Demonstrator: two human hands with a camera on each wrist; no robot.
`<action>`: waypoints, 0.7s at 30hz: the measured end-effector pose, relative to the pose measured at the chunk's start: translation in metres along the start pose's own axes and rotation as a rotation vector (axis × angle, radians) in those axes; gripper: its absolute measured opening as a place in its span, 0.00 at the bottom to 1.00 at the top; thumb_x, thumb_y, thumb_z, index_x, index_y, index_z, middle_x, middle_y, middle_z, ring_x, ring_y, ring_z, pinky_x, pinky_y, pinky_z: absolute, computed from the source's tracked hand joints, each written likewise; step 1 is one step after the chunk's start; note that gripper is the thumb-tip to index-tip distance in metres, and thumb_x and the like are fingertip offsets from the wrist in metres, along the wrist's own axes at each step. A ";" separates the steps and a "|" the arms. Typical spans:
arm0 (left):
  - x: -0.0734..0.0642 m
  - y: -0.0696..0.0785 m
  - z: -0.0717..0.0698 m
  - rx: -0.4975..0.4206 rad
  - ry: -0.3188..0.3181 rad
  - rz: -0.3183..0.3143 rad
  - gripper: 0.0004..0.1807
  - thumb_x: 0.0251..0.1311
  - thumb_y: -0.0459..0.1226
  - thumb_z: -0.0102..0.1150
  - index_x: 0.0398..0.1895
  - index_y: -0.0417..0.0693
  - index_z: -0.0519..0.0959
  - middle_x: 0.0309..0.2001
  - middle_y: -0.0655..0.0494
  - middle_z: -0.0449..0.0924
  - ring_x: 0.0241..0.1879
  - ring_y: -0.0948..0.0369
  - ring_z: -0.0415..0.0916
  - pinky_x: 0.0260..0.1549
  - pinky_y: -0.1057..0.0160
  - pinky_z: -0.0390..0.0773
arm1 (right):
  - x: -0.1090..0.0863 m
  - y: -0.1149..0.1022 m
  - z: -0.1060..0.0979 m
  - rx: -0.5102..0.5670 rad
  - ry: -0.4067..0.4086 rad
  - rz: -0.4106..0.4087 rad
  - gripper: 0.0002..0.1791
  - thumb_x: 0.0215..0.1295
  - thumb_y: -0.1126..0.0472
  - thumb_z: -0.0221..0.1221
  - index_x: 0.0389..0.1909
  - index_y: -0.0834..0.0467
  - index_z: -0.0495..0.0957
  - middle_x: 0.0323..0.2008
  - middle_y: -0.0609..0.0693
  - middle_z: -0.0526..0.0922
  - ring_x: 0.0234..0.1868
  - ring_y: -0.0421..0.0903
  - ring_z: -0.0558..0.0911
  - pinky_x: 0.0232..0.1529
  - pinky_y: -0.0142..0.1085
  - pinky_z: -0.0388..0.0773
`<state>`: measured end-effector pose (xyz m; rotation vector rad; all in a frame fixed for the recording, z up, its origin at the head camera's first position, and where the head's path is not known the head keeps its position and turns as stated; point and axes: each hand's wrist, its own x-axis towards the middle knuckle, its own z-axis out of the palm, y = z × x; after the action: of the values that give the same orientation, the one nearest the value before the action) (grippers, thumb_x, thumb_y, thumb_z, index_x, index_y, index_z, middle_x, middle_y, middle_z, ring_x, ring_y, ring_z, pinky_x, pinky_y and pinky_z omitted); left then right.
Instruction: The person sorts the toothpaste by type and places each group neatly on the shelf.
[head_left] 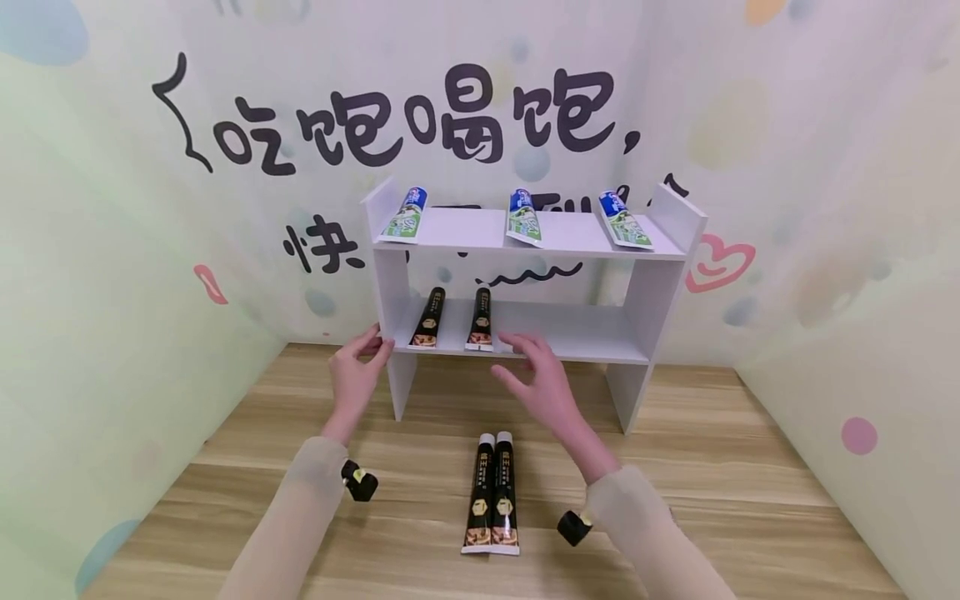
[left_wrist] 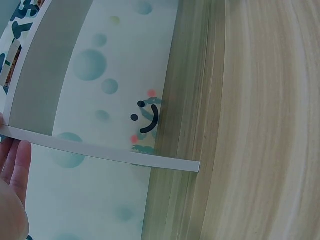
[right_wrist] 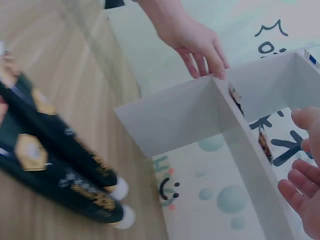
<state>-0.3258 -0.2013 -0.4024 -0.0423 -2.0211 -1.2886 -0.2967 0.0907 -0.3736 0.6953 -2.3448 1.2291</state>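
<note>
My left hand (head_left: pixel 354 371) holds the left side panel of a white two-tier shelf (head_left: pixel 480 228), thumb by the front edge and fingers along the outer face. The right wrist view also shows that left hand (right_wrist: pixel 195 42) at the panel's edge. My right hand (head_left: pixel 543 387) is just in front of the lower tier with its fingers spread and nothing held. Close to its fingertips lies a black toothpaste tube (head_left: pixel 482 318), with another black tube (head_left: pixel 428 320) to the left on the same tier. Both lie with their flat crimped ends toward me.
Two more black toothpaste tubes (head_left: pixel 480 500) lie side by side on the wooden tabletop (head_left: pixel 750 500), between my forearms. On the upper tier sit a left (head_left: pixel 406 215), a middle (head_left: pixel 523 218) and a right (head_left: pixel 624 220) blue-green toothpaste tube. A printed wall (head_left: pixel 225 208) stands behind.
</note>
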 end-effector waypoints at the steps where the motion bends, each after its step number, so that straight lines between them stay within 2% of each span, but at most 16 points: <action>1: 0.000 0.000 0.000 -0.003 -0.002 0.000 0.19 0.59 0.36 0.68 0.53 0.40 0.82 0.42 0.40 0.88 0.31 0.68 0.81 0.37 0.85 0.70 | -0.005 0.001 0.000 -0.008 0.004 0.009 0.29 0.62 0.56 0.67 0.64 0.54 0.74 0.59 0.55 0.77 0.55 0.52 0.77 0.52 0.45 0.81; 8: 0.000 -0.001 0.000 -0.011 -0.008 0.003 0.20 0.59 0.36 0.68 0.54 0.39 0.81 0.41 0.39 0.87 0.29 0.82 0.73 0.36 0.87 0.70 | -0.034 0.006 0.001 -0.039 -0.012 0.104 0.31 0.63 0.52 0.66 0.67 0.48 0.71 0.59 0.52 0.77 0.49 0.48 0.78 0.49 0.41 0.79; 15: 0.000 0.000 0.000 -0.013 -0.011 -0.004 0.20 0.59 0.36 0.67 0.54 0.39 0.81 0.42 0.38 0.87 0.29 0.82 0.73 0.33 0.86 0.71 | -0.057 0.007 0.004 0.003 -0.050 0.215 0.35 0.62 0.52 0.67 0.70 0.46 0.68 0.61 0.53 0.75 0.49 0.52 0.78 0.51 0.49 0.81; 21: 0.001 -0.001 0.000 -0.012 -0.015 -0.012 0.20 0.60 0.36 0.67 0.54 0.39 0.81 0.42 0.39 0.87 0.29 0.83 0.72 0.35 0.87 0.70 | -0.071 0.011 0.008 -0.001 -0.052 0.243 0.37 0.59 0.52 0.68 0.70 0.48 0.67 0.61 0.54 0.76 0.49 0.53 0.79 0.49 0.49 0.82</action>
<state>-0.3265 -0.2021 -0.4028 -0.0456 -2.0297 -1.3117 -0.2477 0.1061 -0.4244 0.4563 -2.5312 1.3236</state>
